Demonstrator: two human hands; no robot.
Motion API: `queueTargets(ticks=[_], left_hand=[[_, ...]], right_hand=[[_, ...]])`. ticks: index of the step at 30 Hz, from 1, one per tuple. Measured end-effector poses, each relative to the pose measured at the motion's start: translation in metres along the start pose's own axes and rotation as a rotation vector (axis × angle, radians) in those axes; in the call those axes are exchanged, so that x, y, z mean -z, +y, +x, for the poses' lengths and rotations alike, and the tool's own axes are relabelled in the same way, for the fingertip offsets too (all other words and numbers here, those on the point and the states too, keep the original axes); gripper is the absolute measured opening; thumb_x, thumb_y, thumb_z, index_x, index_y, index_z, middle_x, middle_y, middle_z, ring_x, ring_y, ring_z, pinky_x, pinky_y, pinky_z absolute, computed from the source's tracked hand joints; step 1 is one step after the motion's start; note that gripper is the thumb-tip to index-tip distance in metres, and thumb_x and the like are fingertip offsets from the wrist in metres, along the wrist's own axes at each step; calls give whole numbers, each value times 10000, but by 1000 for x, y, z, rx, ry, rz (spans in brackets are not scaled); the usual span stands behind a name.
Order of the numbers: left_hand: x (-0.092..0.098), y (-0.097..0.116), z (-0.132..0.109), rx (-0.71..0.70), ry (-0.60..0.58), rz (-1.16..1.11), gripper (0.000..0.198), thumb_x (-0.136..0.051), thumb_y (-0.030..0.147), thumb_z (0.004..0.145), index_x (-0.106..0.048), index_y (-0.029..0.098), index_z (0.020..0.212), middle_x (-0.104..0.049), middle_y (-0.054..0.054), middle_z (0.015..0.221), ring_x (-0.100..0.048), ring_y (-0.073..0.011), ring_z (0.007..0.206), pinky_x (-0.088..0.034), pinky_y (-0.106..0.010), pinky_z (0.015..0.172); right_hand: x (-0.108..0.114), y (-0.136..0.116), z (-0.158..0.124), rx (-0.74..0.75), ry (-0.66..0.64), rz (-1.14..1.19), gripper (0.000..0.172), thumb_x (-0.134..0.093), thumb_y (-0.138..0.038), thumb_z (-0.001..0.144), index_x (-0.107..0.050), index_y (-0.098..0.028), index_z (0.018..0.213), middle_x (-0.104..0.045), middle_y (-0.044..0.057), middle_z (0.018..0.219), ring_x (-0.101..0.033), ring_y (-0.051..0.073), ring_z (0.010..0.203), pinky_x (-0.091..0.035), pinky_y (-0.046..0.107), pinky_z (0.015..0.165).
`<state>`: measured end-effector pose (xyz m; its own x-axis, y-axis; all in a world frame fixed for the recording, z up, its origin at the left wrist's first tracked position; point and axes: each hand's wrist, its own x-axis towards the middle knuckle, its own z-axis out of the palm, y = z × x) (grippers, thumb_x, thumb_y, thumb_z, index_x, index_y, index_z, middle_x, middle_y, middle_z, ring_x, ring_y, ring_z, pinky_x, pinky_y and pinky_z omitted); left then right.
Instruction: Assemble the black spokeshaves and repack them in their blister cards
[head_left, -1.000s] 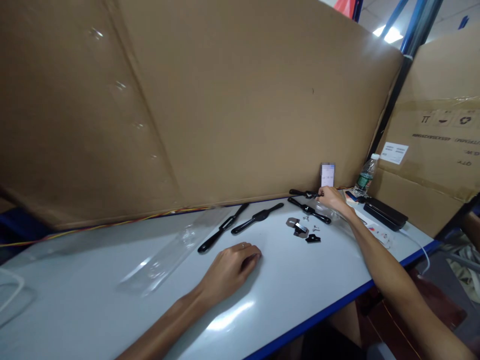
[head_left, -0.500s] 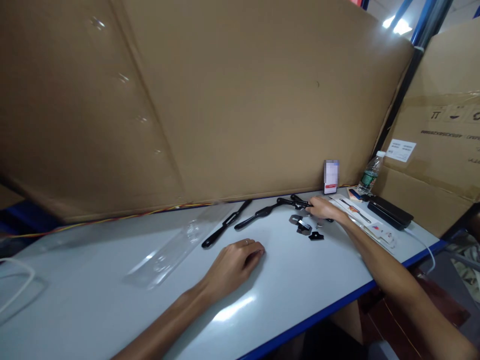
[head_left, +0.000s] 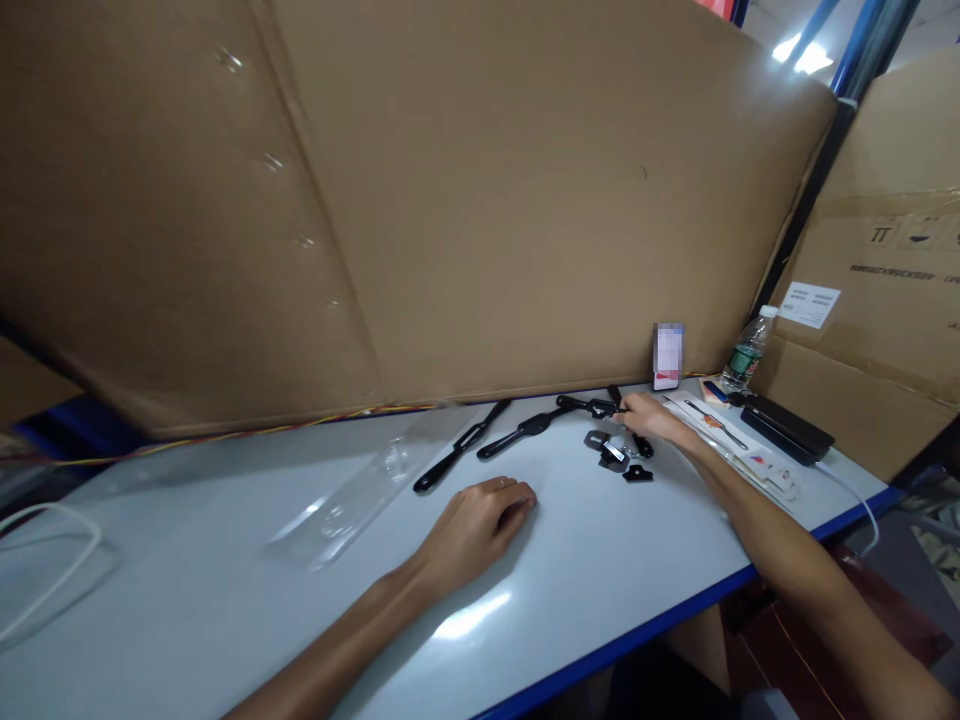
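My left hand [head_left: 476, 520] rests on the white table [head_left: 615, 570] with its fingers curled in; nothing shows in it, though its fingertips are partly hidden. At the back right, my right hand [head_left: 646, 415] is closed at the end of a black spokeshave [head_left: 596, 407], a slim tool with two handles. Another black bar-shaped tool [head_left: 640, 444] passes beneath that hand, partly covered. Just in front lie small black and silver metal pieces [head_left: 615, 454] and a black notched plate [head_left: 638, 474]. Between the hands are another black spokeshave [head_left: 532, 426] and a slotted black tool [head_left: 457, 450].
A clear plastic blister pack [head_left: 360, 490] lies left of the tools. Along the right side are a phone [head_left: 667, 358], a water bottle [head_left: 746, 350], a black case [head_left: 787, 428] and printed packaging [head_left: 739, 450]. A cardboard wall [head_left: 480, 200] closes off the back.
The spokeshave at my right hand and the black tool beneath it have shifted, and the lower tool now lies more steeply. My left hand stays put. The whole view has slid slightly.
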<state>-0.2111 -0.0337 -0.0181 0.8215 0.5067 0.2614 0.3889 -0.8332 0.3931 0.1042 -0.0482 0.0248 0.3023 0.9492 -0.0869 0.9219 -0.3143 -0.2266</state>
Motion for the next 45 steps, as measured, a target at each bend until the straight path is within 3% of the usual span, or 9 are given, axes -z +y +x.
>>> queueTargets(ticks=[4,12,22,26,29,32,35,40,45], left_hand=[[-3,-2,0,-21,45,-21,347,-394,243,962,-735,210,910,-737,-68,868,-674,-202,812,-507,-326,766],[-7,-8,0,-24,62,-46,312,-429,251,953,-737,215,922,-731,-60,864,-678,-202,813,-515,-307,756],[-8,-8,-1,-42,66,-25,319,-413,214,950,-732,213,941,-744,-58,886,-690,-204,822,-524,-321,770],[-7,-10,-1,-9,90,29,378,-384,122,906,-720,200,1060,-750,-73,977,-695,-218,877,-535,-351,780],[-4,-14,1,35,188,70,404,-383,82,879,-712,185,1089,-726,-90,1009,-681,-229,935,-551,-364,780],[-2,-23,3,49,275,107,344,-430,144,918,-715,185,1107,-714,-104,1097,-658,-253,1051,-555,-431,900],[-6,-35,4,48,268,155,344,-473,278,968,-690,196,1221,-664,-122,1307,-612,-301,1219,-503,-533,1037],[-19,-53,4,22,258,245,464,-417,425,1017,-656,175,1327,-518,-175,1501,-487,-358,1396,-442,-576,1115],[-28,-62,7,56,231,286,530,-354,465,1029,-675,143,1301,-530,-217,1466,-508,-380,1371,-461,-568,1091]], right_hand=[[3,-4,-4,-61,54,-107,342,-520,-365,981,-745,-121,1064,-743,196,1167,-720,296,1025,-482,276,695],[-4,-13,-17,-54,22,-227,285,-666,-311,874,-790,-138,1064,-765,201,1111,-732,323,1044,-510,298,762],[13,6,-15,-90,49,-298,400,-683,-499,898,-781,-157,1082,-757,194,1137,-722,333,1060,-521,337,792],[16,4,-17,-89,159,-312,368,-557,-401,985,-777,-122,1084,-751,228,1113,-718,333,1065,-504,342,790],[14,-3,-18,-63,259,-308,380,-454,-311,1009,-788,-131,1027,-754,222,1091,-719,335,1044,-489,350,777],[10,-10,-19,-27,358,-265,315,-491,-235,955,-796,-164,921,-770,189,1006,-727,316,976,-473,338,756],[7,-11,-17,-13,459,-202,277,-532,-276,948,-785,-190,876,-773,149,914,-724,284,890,-460,318,732],[22,21,-1,-92,632,-158,390,-381,-353,1052,-739,-201,1086,-750,129,1074,-676,259,1011,-462,319,831],[44,78,22,-128,712,-146,373,-399,-258,1027,-754,-143,1047,-575,166,1430,-566,284,1213,-419,378,1024]])
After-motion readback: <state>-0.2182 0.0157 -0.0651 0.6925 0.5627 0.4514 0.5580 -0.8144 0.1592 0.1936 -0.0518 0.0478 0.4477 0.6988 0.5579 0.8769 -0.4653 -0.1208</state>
